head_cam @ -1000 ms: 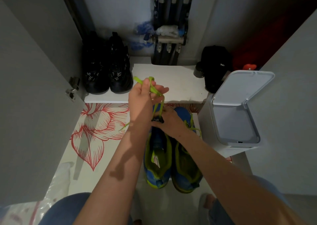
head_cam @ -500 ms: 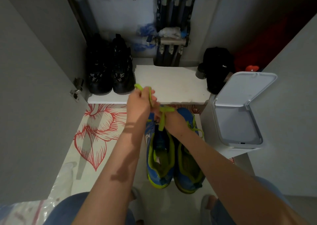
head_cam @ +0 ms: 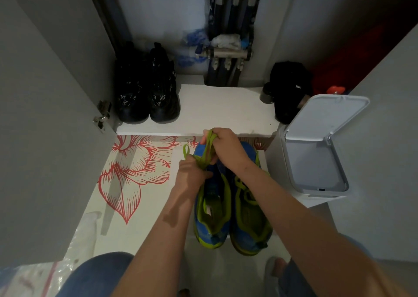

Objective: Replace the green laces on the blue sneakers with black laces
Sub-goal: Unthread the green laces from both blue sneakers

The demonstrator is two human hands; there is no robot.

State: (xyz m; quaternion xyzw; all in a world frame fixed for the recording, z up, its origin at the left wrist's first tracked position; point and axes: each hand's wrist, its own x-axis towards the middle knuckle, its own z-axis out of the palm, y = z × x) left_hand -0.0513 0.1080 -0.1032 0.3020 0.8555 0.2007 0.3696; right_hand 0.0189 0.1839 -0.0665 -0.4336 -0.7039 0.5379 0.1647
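Note:
Two blue sneakers with lime-green lining stand side by side on the floor, toes pointing away from me: the left sneaker (head_cam: 212,217) and the right sneaker (head_cam: 250,226). A loose green lace (head_cam: 207,152) stretches between both hands above the left sneaker's toe. My left hand (head_cam: 192,174) grips its lower part, with a small loop sticking out at the left. My right hand (head_cam: 226,147) pinches its upper end. The right sneaker still carries its green lace (head_cam: 243,188). No black laces are visible.
A pair of black shoes (head_cam: 147,93) sits on a white shelf (head_cam: 221,109) ahead. A white bin (head_cam: 316,152) with its lid raised stands at the right, a black bag (head_cam: 288,88) behind it. A grey cabinet door (head_cam: 45,115) hangs open at left. Floor has a red flower pattern (head_cam: 131,172).
My left hand has dropped from above the shelf edge down to the left sneaker's toe. My right hand has risen and taken the lace's upper end.

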